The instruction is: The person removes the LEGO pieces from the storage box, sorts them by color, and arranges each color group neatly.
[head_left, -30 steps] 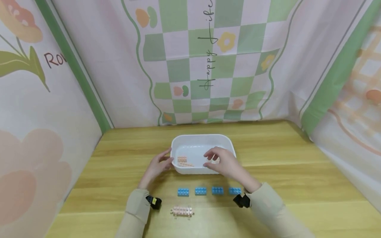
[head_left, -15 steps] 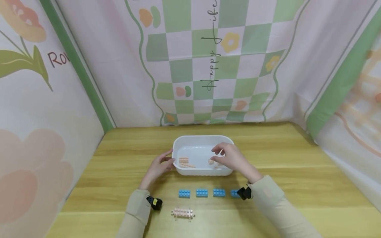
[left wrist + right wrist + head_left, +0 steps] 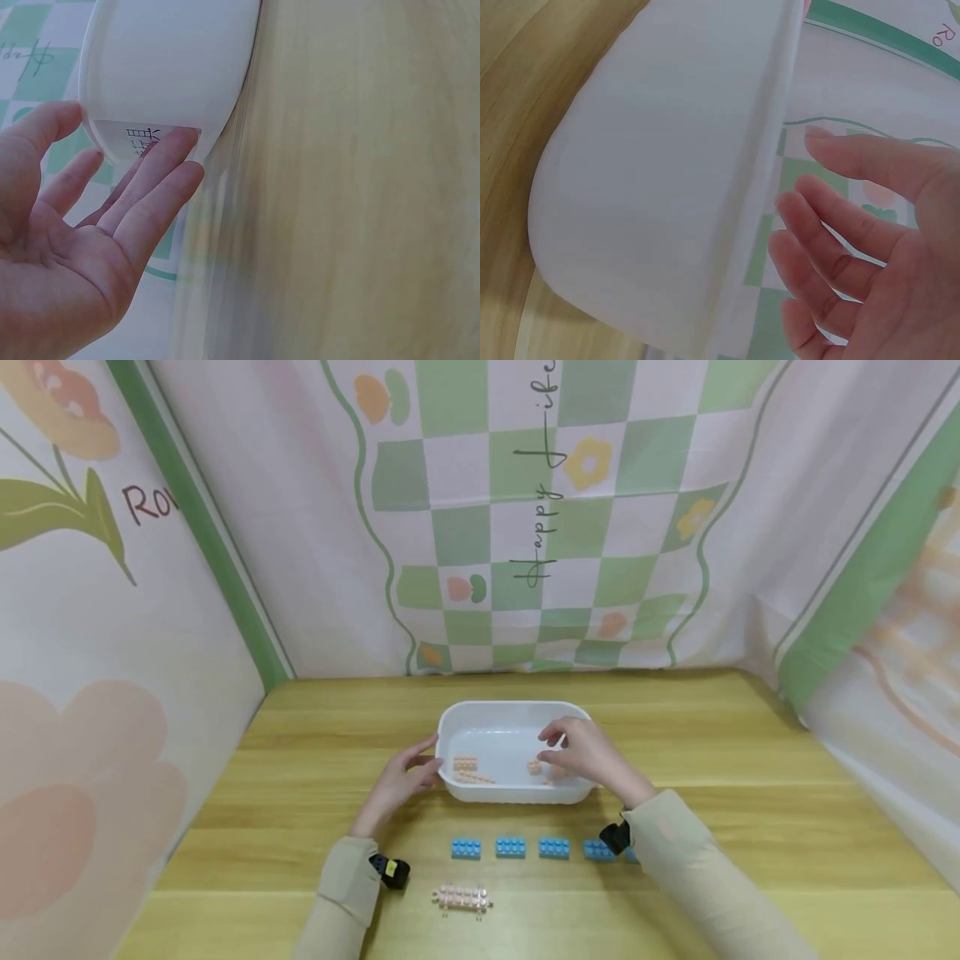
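Observation:
A white bin point(image 3: 495, 795) stands on the table with several small peach bricks point(image 3: 465, 764) at its left end and a small peach brick point(image 3: 534, 767) toward its right. My left hand point(image 3: 399, 782) is at the bin's left end. In the left wrist view, the thumb of that hand point(image 3: 82, 232) is at the rim and its extended fingertips lie against the labelled end wall. Over the right part of the bin hovers my right hand point(image 3: 588, 753), fingers loosely bent. Nothing shows between thumb and fingers of the right hand point(image 3: 862, 247) in the right wrist view.
A row of several blue bricks point(image 3: 511, 848) lies in front of the bin, its right end partly behind the right wrist camera and sleeve. Closer to me is a pale pink studded piece point(image 3: 462, 897) with small pegs sticking out. Patterned curtains point(image 3: 510, 527) rise behind the table.
My right hand has shifted right within the bin, uncovering a small peach brick there. The left hand stays at the bin's end. The whole head view has drifted slightly.

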Demonstrator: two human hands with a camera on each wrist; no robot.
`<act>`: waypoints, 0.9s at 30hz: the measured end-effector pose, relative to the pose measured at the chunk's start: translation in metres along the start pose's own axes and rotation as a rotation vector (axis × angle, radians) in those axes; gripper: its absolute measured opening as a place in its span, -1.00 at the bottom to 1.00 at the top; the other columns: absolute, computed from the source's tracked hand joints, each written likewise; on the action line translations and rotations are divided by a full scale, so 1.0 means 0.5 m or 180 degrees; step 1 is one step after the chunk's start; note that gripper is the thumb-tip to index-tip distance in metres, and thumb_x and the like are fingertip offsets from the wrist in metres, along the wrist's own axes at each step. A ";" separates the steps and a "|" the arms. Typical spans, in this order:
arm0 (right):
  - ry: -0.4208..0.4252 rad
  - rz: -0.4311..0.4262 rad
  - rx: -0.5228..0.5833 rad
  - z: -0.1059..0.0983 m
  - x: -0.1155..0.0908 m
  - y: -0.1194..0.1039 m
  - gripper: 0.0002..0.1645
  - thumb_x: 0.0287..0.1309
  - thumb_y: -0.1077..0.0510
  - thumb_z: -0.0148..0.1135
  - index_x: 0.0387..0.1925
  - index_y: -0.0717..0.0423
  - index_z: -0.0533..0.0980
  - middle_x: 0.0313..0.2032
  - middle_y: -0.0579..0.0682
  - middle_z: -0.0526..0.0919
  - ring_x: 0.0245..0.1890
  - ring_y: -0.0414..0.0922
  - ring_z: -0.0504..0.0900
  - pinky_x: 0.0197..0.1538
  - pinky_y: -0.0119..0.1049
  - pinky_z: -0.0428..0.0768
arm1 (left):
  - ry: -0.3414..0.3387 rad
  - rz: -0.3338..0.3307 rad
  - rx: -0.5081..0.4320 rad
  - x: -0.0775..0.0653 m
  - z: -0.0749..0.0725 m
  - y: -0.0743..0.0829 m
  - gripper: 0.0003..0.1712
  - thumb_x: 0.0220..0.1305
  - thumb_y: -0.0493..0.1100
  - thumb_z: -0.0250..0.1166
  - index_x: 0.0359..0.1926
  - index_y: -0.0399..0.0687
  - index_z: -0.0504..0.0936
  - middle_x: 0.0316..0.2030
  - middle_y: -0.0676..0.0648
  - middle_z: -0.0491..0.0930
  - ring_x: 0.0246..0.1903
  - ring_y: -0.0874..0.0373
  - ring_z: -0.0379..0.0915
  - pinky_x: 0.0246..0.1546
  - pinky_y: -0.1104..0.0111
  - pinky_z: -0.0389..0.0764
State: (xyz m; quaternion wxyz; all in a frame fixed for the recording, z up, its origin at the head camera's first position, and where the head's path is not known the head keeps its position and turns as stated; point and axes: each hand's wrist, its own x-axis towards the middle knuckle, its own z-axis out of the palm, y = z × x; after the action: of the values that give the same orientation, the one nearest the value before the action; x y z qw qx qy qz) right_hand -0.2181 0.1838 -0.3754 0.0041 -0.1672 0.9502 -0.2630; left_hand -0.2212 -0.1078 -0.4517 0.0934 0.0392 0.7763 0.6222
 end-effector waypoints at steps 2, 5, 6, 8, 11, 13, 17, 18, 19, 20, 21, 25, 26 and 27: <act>-0.0025 0.0035 -0.0010 0.001 0.003 0.002 -0.70 0.03 0.15 0.34 -0.20 0.26 0.60 -0.31 0.11 0.65 -0.36 -0.08 0.54 -0.23 -0.17 0.57 | 0.0009 -0.0016 -0.0002 0.001 0.000 -0.001 -0.42 0.29 -0.13 0.21 0.32 0.06 0.34 0.01 -0.26 0.55 -0.25 -0.04 0.62 -0.11 0.26 0.66; -0.0082 0.0098 -0.0009 0.003 0.007 0.005 -0.69 0.05 0.16 0.33 -0.17 0.27 0.59 -0.28 0.11 0.64 -0.33 -0.07 0.55 -0.22 -0.16 0.57 | 0.0004 -0.0026 0.0004 0.002 -0.001 -0.001 -0.43 0.29 -0.13 0.21 0.32 0.07 0.34 0.01 -0.26 0.55 -0.25 -0.04 0.62 -0.10 0.26 0.66; -0.0102 0.0120 -0.0005 0.005 0.010 0.006 -0.68 0.05 0.16 0.33 -0.17 0.27 0.59 -0.28 0.11 0.64 -0.32 -0.07 0.55 -0.22 -0.16 0.58 | -0.0001 -0.0028 0.0007 0.002 -0.002 -0.001 -0.43 0.29 -0.13 0.21 0.32 0.07 0.34 0.01 -0.26 0.55 -0.24 -0.04 0.62 -0.10 0.25 0.66; -0.0149 0.0133 -0.0026 0.008 0.014 0.008 -0.68 0.05 0.16 0.32 -0.16 0.27 0.60 -0.27 0.11 0.64 -0.31 -0.06 0.56 -0.21 -0.16 0.58 | -0.0012 -0.0022 0.0010 0.002 -0.002 -0.001 -0.43 0.29 -0.12 0.21 0.32 0.08 0.34 0.02 -0.26 0.55 -0.24 -0.04 0.62 -0.10 0.25 0.66; -0.0238 0.0146 -0.0064 0.018 0.022 0.014 -0.66 0.05 0.14 0.33 -0.16 0.28 0.60 -0.27 0.11 0.64 -0.29 -0.04 0.57 -0.19 -0.15 0.59 | -0.0062 -0.0010 0.0004 -0.006 -0.004 0.011 -0.41 0.30 -0.11 0.20 0.33 0.03 0.31 0.03 -0.28 0.53 -0.22 -0.09 0.61 -0.08 0.22 0.65; -0.0284 0.0187 -0.0090 0.026 0.027 0.018 -0.66 0.04 0.14 0.34 -0.16 0.28 0.60 -0.28 0.10 0.64 -0.28 -0.04 0.57 -0.16 -0.14 0.59 | -0.0100 -0.0007 0.0017 -0.009 -0.006 0.017 -0.41 0.31 -0.13 0.18 0.34 -0.02 0.29 0.04 -0.31 0.52 -0.20 -0.14 0.59 -0.07 0.21 0.65; -0.0358 0.0321 -0.0145 0.041 0.037 0.022 -0.64 0.00 0.09 0.37 -0.18 0.23 0.61 -0.28 0.07 0.65 -0.24 -0.03 0.56 -0.10 -0.12 0.56 | -0.0104 -0.0019 0.0032 -0.005 -0.007 0.013 -0.41 0.31 -0.12 0.18 0.34 -0.01 0.29 0.05 -0.31 0.51 -0.19 -0.14 0.59 -0.07 0.20 0.65; -0.0364 0.0337 -0.0163 0.044 0.039 0.022 -0.64 -0.01 0.09 0.37 -0.18 0.22 0.62 -0.28 0.06 0.65 -0.23 -0.03 0.56 -0.08 -0.11 0.55 | -0.0078 -0.0018 0.0046 0.000 -0.006 0.006 -0.41 0.31 -0.11 0.18 0.34 0.01 0.30 0.05 -0.30 0.52 -0.20 -0.11 0.60 -0.08 0.22 0.65; -0.0372 0.0339 -0.0186 0.046 0.041 0.022 -0.63 -0.02 0.08 0.38 -0.19 0.22 0.62 -0.27 0.06 0.65 -0.21 -0.02 0.56 -0.07 -0.10 0.55 | -0.0053 -0.0033 0.0042 0.004 -0.006 -0.001 -0.41 0.30 -0.10 0.20 0.33 0.05 0.31 0.05 -0.28 0.52 -0.21 -0.08 0.60 -0.09 0.23 0.66; -0.0373 0.0351 -0.0203 0.049 0.042 0.022 -0.63 -0.03 0.07 0.38 -0.19 0.21 0.62 -0.27 0.06 0.65 -0.20 -0.02 0.56 -0.06 -0.10 0.54 | -0.0037 -0.0034 0.0046 0.004 -0.006 -0.001 -0.42 0.29 -0.09 0.21 0.32 0.08 0.32 0.05 -0.27 0.53 -0.23 -0.04 0.61 -0.09 0.25 0.66; -0.0377 0.0349 -0.0233 0.051 0.043 0.022 -0.63 -0.03 0.07 0.37 -0.19 0.20 0.62 -0.26 0.05 0.65 -0.20 -0.01 0.56 -0.05 -0.09 0.54 | -0.0028 -0.0042 0.0051 0.004 -0.006 -0.001 -0.42 0.29 -0.09 0.21 0.32 0.09 0.33 0.04 -0.27 0.53 -0.23 -0.03 0.61 -0.09 0.26 0.66; -0.0404 0.0415 -0.0290 0.059 0.046 0.022 -0.65 -0.02 0.07 0.35 -0.19 0.17 0.62 -0.25 0.04 0.65 -0.20 -0.02 0.56 -0.05 -0.09 0.53 | -0.0026 -0.0029 0.0052 0.005 -0.005 -0.002 -0.42 0.29 -0.09 0.20 0.32 0.07 0.33 0.04 -0.29 0.53 -0.24 -0.03 0.62 -0.10 0.27 0.66; -0.0418 0.0449 -0.0298 0.061 0.047 0.021 -0.66 -0.02 0.07 0.35 -0.19 0.16 0.62 -0.24 0.03 0.65 -0.20 -0.03 0.56 -0.05 -0.10 0.53 | -0.0028 -0.0026 0.0048 0.005 -0.005 -0.002 -0.42 0.30 -0.09 0.20 0.32 0.06 0.32 0.04 -0.29 0.53 -0.24 -0.03 0.62 -0.09 0.27 0.66; -0.0443 0.0488 -0.0289 0.063 0.048 0.021 -0.66 -0.02 0.08 0.35 -0.19 0.15 0.62 -0.24 0.03 0.64 -0.21 -0.03 0.55 -0.06 -0.10 0.53 | -0.0029 -0.0024 0.0030 0.005 -0.005 -0.002 -0.42 0.30 -0.10 0.20 0.32 0.05 0.32 0.04 -0.30 0.53 -0.24 -0.04 0.62 -0.09 0.26 0.66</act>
State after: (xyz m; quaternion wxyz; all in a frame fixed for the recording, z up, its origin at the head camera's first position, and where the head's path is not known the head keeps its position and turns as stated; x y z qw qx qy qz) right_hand -0.2410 0.1691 -0.4058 0.0827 -0.1119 0.9685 -0.2064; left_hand -0.2239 -0.1100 -0.4524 0.0991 0.0395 0.7790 0.6179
